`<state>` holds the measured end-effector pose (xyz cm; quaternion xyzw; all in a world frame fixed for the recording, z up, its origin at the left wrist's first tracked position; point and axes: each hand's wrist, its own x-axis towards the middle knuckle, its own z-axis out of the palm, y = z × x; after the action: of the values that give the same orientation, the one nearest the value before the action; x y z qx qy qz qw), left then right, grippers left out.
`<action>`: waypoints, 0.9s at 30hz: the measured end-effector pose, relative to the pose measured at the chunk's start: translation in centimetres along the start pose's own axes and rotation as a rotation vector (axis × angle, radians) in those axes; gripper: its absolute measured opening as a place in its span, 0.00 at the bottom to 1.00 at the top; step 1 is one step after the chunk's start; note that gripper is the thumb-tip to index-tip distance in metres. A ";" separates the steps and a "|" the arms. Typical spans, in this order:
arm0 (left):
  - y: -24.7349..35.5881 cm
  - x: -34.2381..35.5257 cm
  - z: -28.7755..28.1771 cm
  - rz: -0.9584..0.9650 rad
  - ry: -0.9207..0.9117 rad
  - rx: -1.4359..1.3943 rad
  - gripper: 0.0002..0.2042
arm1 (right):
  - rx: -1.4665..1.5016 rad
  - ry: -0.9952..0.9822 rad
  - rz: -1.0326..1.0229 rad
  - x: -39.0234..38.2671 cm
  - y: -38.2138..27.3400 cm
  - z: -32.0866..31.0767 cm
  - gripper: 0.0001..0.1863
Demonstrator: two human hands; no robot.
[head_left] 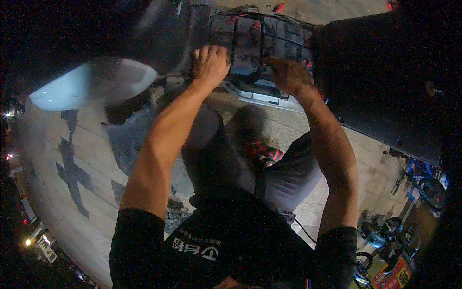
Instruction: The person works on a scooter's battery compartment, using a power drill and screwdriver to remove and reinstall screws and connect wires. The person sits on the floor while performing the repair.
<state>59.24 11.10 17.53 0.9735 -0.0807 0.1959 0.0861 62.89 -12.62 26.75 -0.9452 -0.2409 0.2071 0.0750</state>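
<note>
Ahead of me is an open compartment holding several dark, block-shaped batteries [246, 41], with red wires or terminals among them. My left hand [211, 63] is at the batteries' left side, its fingers curled closed and the palm turned down. Whatever those fingers hold is hidden beneath them. My right hand [289, 76] reaches over the right side of the batteries, fingers bent and drawn together toward the middle. It is in shadow, so anything between its fingertips is too dark to name. A pale frame edge [262, 98] runs along the near side of the compartment.
A glossy pale curved panel [96, 84] stands at the left. Dark bodywork [380, 77] rises at the right. Between my legs is a red-and-black object [267, 153], perhaps a shoe, above the paved floor [365, 154]. Jumbled parts [385, 236] lie at the lower right.
</note>
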 end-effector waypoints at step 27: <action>-0.3 0.6 -2.1 0.048 0.029 -0.067 0.14 | -0.086 0.432 -0.044 -0.4 2.8 7.7 0.19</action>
<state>59.04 11.78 19.67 0.9649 -0.1094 0.2091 0.1150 60.50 -14.96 19.26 -0.9644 -0.2486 -0.0124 0.0889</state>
